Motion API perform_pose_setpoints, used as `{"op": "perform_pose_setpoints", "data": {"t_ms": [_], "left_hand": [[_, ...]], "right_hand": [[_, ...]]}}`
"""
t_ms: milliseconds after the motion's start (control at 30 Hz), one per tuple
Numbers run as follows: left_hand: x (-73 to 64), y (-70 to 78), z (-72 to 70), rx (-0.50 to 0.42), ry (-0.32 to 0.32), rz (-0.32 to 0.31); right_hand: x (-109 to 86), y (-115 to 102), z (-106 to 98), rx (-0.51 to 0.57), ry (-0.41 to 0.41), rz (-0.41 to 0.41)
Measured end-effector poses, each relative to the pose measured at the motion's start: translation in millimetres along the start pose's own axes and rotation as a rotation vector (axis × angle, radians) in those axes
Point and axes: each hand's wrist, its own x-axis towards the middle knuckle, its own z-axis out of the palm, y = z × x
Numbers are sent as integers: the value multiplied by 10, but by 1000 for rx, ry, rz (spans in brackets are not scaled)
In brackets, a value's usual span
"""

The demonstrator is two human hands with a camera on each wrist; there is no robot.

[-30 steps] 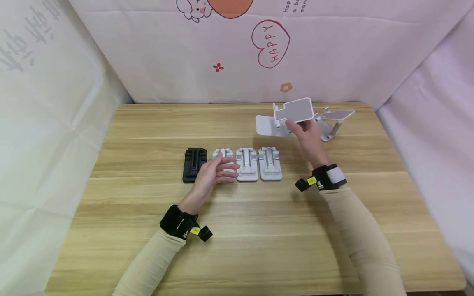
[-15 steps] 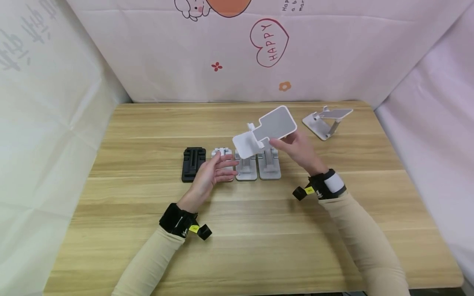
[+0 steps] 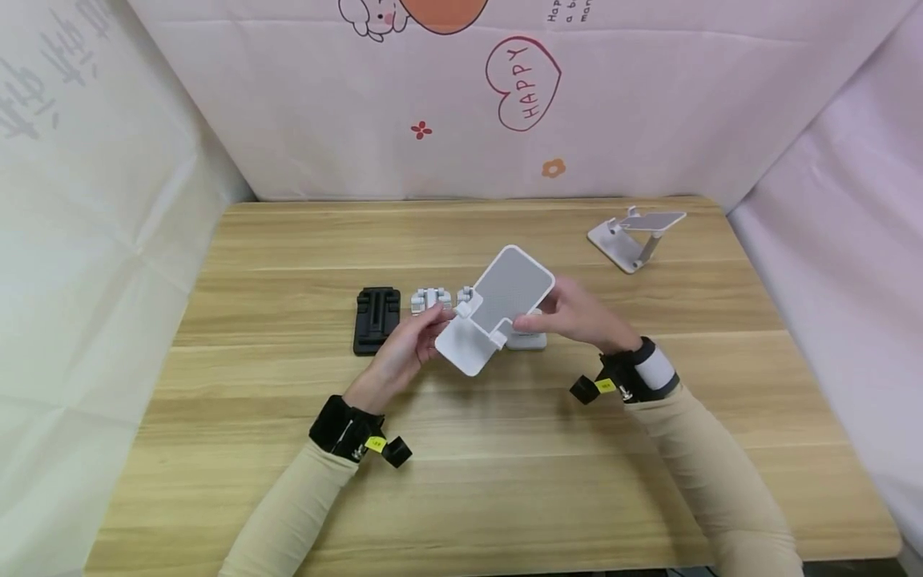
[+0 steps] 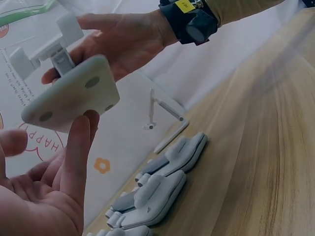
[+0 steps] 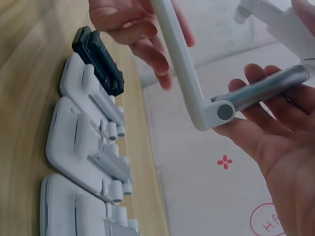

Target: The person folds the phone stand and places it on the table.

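Observation:
My right hand [image 3: 580, 314] grips an unfolded white phone stand [image 3: 513, 287] with a grey pad, holding it tilted above the table. In the right wrist view its fingers wrap near the silver support arm [image 5: 270, 87]. My left hand [image 3: 398, 353] is at the stand's base [image 3: 467, 346], fingers loosely extended; in the left wrist view a fingertip is right at the base's underside [image 4: 74, 101]. Beneath lie white folded phone stands, one [image 3: 430, 299] by my left hand and another [image 3: 527, 340] under the right, partly hidden. A black folded phone stand [image 3: 376, 320] lies at the row's left end.
Another white phone stand [image 3: 634, 239] stands unfolded at the back right of the wooden table [image 3: 505, 481]. A printed white cloth [image 3: 346, 120] hangs behind the table's far edge, and more cloth [image 3: 851, 200] hangs at the right side.
My right hand has carried the unfolded phone stand from the back right toward my left hand and turned it. My left hand has stayed nearly in place, now meeting the stand's base.

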Motion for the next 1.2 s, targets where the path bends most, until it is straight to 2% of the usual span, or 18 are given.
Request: {"op": "perform_pose_setpoints", "data": {"t_ms": [100,367,567,967,1067,1200], "left_hand": [[-22,5,-9,16,-38,-3],[-47,-20,-64,88,-212,-6],[-63,-15,-67,128,-261,-5],[-61,-17,-20,161,-219,7],[-51,-28,-2,147,-185,17],[-44,-42,32,113,-106,54]], "right_hand": [[-18,-33,26,-14,-32,3],[-45,-107,48,-32,-100,25],[-39,-134,55,-31,-140,24],[-43,-74,108,6,-107,-20],[-30,-57,143,16,-63,-31],[10,-33,202,39,-1,-44]]}}
